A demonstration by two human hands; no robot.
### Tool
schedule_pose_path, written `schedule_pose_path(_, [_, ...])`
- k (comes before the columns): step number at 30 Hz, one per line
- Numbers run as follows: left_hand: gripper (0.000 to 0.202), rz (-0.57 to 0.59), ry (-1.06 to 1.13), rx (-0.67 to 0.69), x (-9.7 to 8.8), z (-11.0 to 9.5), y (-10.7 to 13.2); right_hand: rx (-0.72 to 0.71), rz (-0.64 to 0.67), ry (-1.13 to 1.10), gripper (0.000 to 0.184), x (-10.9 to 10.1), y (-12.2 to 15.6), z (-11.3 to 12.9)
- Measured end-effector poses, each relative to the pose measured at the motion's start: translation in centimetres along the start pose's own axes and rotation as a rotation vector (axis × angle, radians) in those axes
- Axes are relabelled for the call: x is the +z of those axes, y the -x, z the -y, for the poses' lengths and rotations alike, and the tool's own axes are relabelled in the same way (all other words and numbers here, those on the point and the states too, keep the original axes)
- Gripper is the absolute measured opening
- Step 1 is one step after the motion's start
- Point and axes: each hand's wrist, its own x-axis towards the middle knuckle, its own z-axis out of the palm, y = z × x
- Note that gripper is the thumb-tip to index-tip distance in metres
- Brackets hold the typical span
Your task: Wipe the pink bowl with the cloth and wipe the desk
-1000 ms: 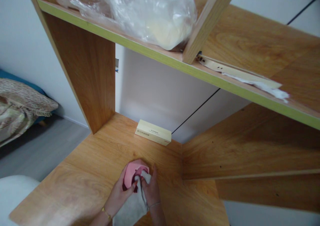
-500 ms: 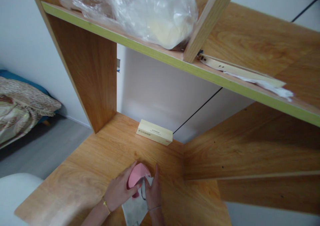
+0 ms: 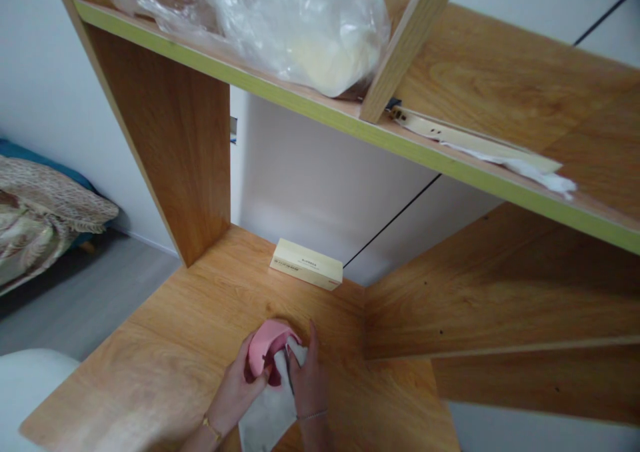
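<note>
My left hand [image 3: 236,392] is wrapped around a small pink rounded object [image 3: 265,345] just above the wooden desk top [image 3: 175,332]. My right hand [image 3: 309,384] presses a white cloth [image 3: 267,412] against the pink object, its fingers closed on the cloth. The cloth hangs down between my two wrists. Each wrist wears a thin bracelet. What the pink object is I cannot make out.
A pale rectangular box [image 3: 306,273] lies at the back of the desk by the white wall. The shelf [image 3: 320,115] above holds a crumpled clear plastic bag [image 3: 295,25] and a flat cream strip [image 3: 475,145]. A patterned blanket [image 3: 35,212] lies at left.
My hands shifted slightly on the pink object while the cloth moved over it. The view swayed a little and came back.
</note>
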Motion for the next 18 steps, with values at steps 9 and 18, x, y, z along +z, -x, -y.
schedule_pose_path(9, [0.069,0.066,-0.332,-0.01,-1.4,-0.5,-0.6,-0.03,0.074,-0.062,0.074,1.0,-0.5,-0.8])
schedule_pose_path(18, [0.082,0.027,-0.073,0.076,-0.4,0.8,-0.4,0.098,-0.004,-0.308,0.065,2.8,-0.3,-2.1])
